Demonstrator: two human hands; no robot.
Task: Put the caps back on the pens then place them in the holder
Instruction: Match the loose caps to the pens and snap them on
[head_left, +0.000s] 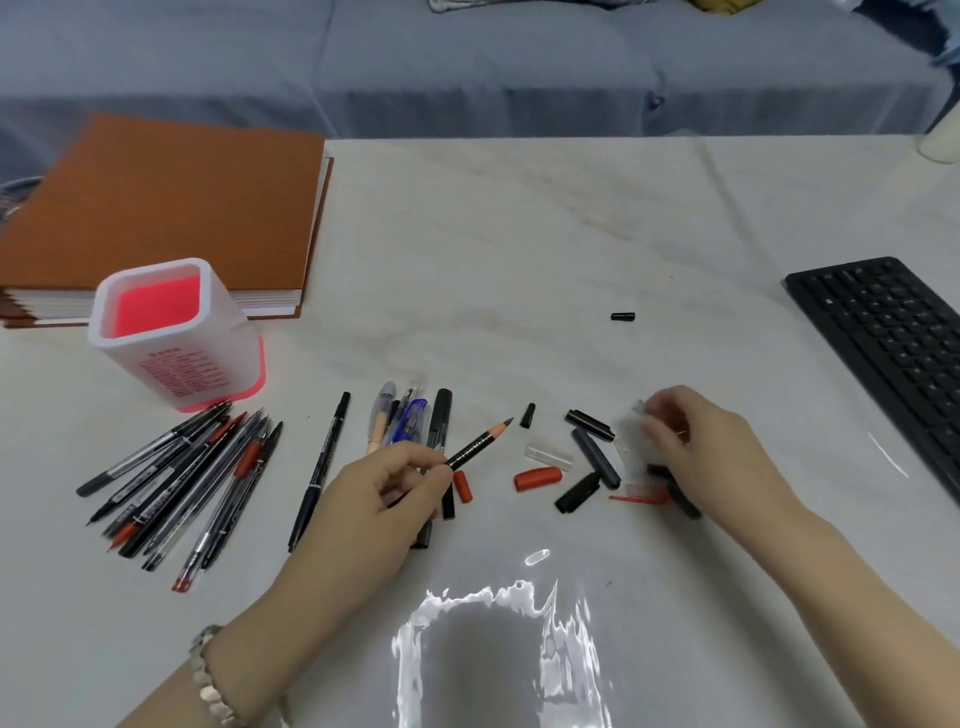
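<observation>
My left hand (379, 499) pinches a black pencil (480, 441) whose sharpened tip points up and right. My right hand (696, 447) hovers over a scatter of loose caps; its fingertips close on a blurred clear cap (636, 415). Among the caps on the table are a red cap (537, 478), a clear cap (548, 454) and several black caps (595, 449). A lone black cap (622, 316) lies farther back. A fan of uncapped pens (182, 478) lies at the left, more pens (410, 421) in the middle. The white and pink holder (171, 332) stands empty at the left.
A thick brown book (166, 208) lies behind the holder at the back left. A black keyboard (893, 353) runs along the right edge. A white cloth under a shiny clear sheet (498, 649) covers the table. A blue sofa sits beyond the table's far edge.
</observation>
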